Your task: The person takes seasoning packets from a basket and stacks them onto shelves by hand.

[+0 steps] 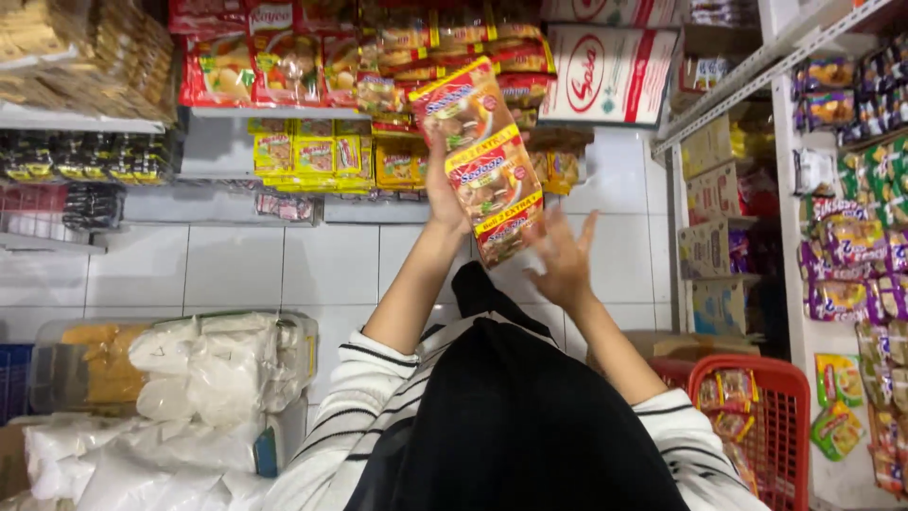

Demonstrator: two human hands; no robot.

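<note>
Slippage risk: left hand (pixel 445 194) alone grasps the hanging sachet strip (pixel 484 161) from behind, right hand (pixel 565 260) released below it, so the strip could swing loose toward the basket (pixel 776 416).

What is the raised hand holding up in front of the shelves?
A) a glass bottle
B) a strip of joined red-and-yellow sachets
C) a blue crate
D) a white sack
B: the left hand grips a strip of red-and-yellow sachets hanging down in front of the shelves, while the right hand is open beside it.
</note>
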